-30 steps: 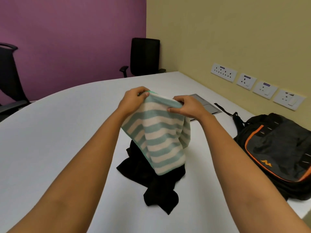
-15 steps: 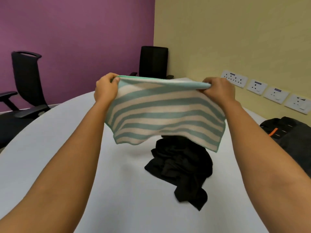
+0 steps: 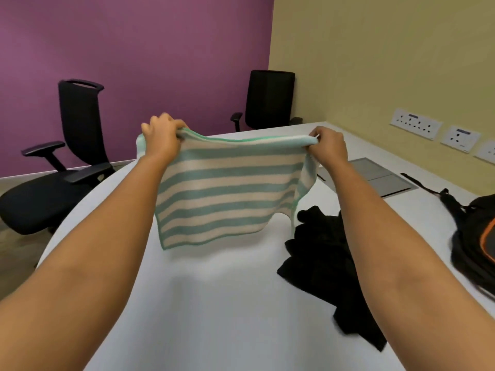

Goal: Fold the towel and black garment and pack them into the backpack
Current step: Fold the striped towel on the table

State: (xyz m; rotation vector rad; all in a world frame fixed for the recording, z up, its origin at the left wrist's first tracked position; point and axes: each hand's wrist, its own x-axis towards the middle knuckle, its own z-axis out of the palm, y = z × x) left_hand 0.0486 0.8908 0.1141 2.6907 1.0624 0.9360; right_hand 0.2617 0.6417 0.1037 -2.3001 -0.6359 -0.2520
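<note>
Two bare arms reach forward over a white table. The left hand grips one top corner of a green-and-cream striped towel, fingers curled over its edge. The right hand pinches the opposite top corner. The towel hangs spread out between them, held above the tabletop. To its right, a crumpled black garment lies on the table, partly hidden by the right forearm. Farther right, at the frame's edge, sits a black backpack with orange trim. Two black office chairs stand beyond the table, and wall sockets line the yellow wall.
</note>
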